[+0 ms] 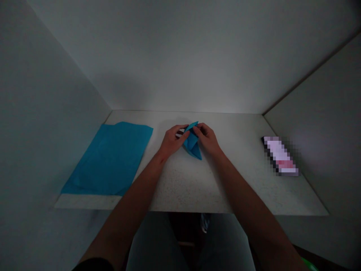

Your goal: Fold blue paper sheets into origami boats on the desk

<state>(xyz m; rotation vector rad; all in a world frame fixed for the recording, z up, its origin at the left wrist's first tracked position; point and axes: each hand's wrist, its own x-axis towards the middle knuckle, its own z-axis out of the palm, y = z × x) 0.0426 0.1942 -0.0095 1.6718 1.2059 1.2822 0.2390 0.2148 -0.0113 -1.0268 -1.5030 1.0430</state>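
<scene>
Head view: left fingers point(184, 136) and right fingers point(203, 130) pinch the folded blue sheet point(192, 143) from either side.

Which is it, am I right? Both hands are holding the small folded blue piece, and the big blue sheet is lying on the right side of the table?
Not quite: the big blue sheet lies on the left side of the table, not the right, as the head view shows. The left hand and right hand do both hold the small folded blue piece.

Bare forearms point(238, 188); dark band point(94, 265) on left arm point(121, 226); grey-blue trousers point(158, 242).
</scene>
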